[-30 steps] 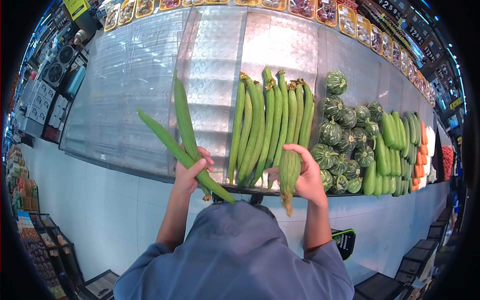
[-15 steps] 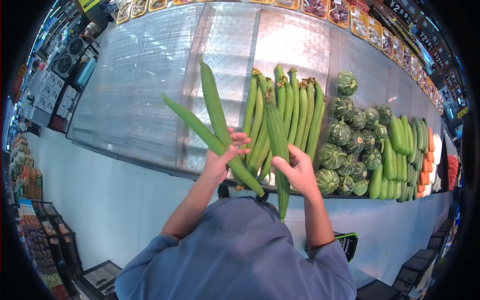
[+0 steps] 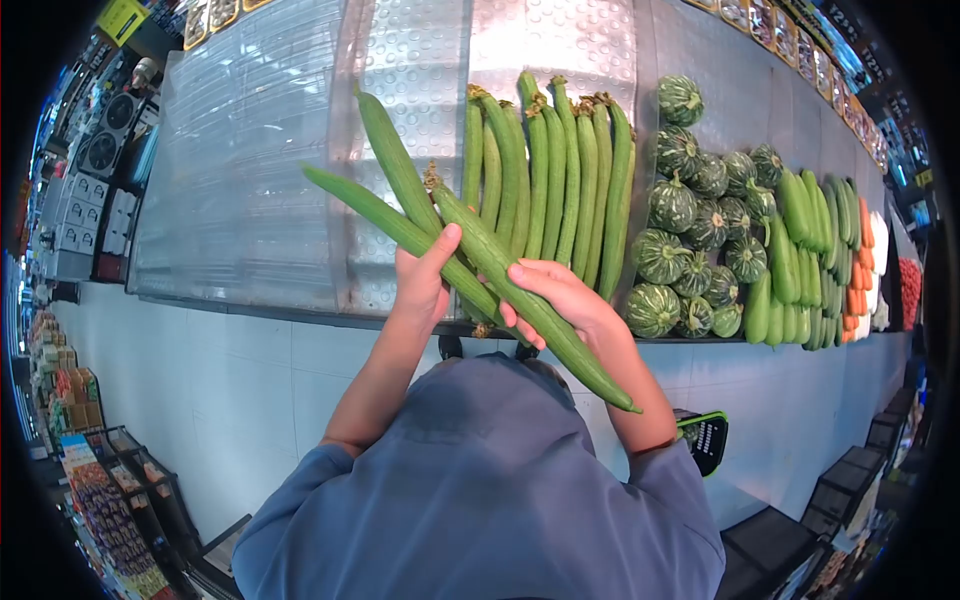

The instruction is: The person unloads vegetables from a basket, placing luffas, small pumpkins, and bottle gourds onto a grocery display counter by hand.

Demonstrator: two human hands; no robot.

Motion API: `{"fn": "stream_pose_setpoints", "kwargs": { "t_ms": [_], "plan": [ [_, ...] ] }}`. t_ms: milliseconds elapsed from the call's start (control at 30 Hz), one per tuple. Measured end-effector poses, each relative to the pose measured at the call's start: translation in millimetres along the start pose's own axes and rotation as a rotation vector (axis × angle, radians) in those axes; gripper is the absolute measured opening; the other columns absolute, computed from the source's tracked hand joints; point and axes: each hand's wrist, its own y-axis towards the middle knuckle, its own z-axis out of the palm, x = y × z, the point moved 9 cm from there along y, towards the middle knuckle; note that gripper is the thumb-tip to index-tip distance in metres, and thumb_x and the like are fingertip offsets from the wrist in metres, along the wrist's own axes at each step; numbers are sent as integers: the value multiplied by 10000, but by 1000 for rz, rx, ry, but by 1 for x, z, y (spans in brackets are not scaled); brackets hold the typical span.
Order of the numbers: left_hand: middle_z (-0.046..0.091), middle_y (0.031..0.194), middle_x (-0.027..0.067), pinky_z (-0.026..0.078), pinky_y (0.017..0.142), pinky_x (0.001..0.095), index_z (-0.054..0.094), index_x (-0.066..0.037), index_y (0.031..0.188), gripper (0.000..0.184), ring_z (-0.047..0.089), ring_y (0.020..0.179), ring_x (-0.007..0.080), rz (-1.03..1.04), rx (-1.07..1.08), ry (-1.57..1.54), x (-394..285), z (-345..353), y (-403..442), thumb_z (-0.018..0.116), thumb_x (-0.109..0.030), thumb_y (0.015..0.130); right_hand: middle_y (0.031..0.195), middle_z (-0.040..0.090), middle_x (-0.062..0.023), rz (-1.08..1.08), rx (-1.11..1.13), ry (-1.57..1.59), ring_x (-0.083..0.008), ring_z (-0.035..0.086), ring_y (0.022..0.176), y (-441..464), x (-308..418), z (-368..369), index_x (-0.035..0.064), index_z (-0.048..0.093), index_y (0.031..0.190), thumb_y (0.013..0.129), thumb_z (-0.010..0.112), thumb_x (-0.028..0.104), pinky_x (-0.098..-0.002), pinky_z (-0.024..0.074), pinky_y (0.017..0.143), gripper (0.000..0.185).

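Observation:
My left hand (image 3: 422, 290) is closed around two long green loofah gourds: a lower one (image 3: 365, 205) slanting to the left and an upper one (image 3: 393, 150) standing steeper, their ends partly hidden by my fingers. In my right hand (image 3: 570, 298) is a third loofah (image 3: 560, 335), thumb on top and fingers underneath. It lies slanted, dried blossom end up and left, thin tip down and right, crossing in front of the left hand's pair. Just beyond my hands, a row of loofahs (image 3: 550, 190) with withered blossoms lies side by side on the display.
Right of the loofahs sit striped green pumpkins (image 3: 660, 255), then light green gourds (image 3: 790, 275), cucumbers and carrots (image 3: 857, 275). Clear plastic sheeting (image 3: 245, 180) covers the metal counter at left. A green-rimmed black basket (image 3: 708, 440) stands on the floor at right.
The right hand's loofah has swung from near upright to a slant and come left against the left hand's pair. The view has shifted, so the display sits higher.

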Motion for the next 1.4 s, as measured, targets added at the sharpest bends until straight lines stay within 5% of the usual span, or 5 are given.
{"fn": "stream_pose_setpoints", "kwargs": {
  "t_ms": [433, 900, 1167, 1300, 1400],
  "plan": [
    [570, 1413, 199, 483, 1087, 450, 382, -26, 1511, 557, 582, 1253, 277, 23, -97, -31, -13, -21, 23, 635, -113, 1023, 862, 644, -130, 0, 157, 327, -158, 565, 441, -50, -13, -17, -10, 506, 1426, 1112, 417, 332, -272, 442, 322, 473],
    [619, 1261, 101, 510, 1019, 394, 518, -10, 1365, 400, 622, 1161, 215, 10, -139, -87, 4, -21, 30, 672, -74, 1001, 1318, 650, -106, -372, -320, -549, -116, 598, 1138, -42, 11, -19, -7, 485, 1508, 1005, 685, 194, -283, 507, 944, 578],
    [604, 1315, 166, 556, 876, 350, 333, -37, 1551, 665, 671, 1045, 213, 40, -82, 77, -17, -13, 27, 652, 0, 968, 1000, 640, -27, -685, -642, -442, -75, 573, 694, 0, 6, -57, -26, 398, 1541, 1013, 651, 116, -254, 490, 602, 602],
    [609, 1287, 171, 556, 838, 330, 329, -40, 1553, 693, 672, 998, 202, 30, -137, 128, -25, -46, 16, 655, 31, 945, 1424, 565, -293, -770, -874, -661, -382, 564, 1331, 25, -8, -103, -69, 439, 1495, 1014, 633, 233, -430, 420, 1122, 600],
    [609, 1260, 157, 553, 837, 330, 333, -40, 1549, 697, 667, 982, 199, 27, -180, 132, -27, -67, 4, 665, 28, 939, 1450, 529, -305, -727, -950, -766, -411, 529, 1352, 42, -15, -116, -59, 420, 1511, 1024, 615, 252, -444, 407, 1134, 610]
  ]
}}
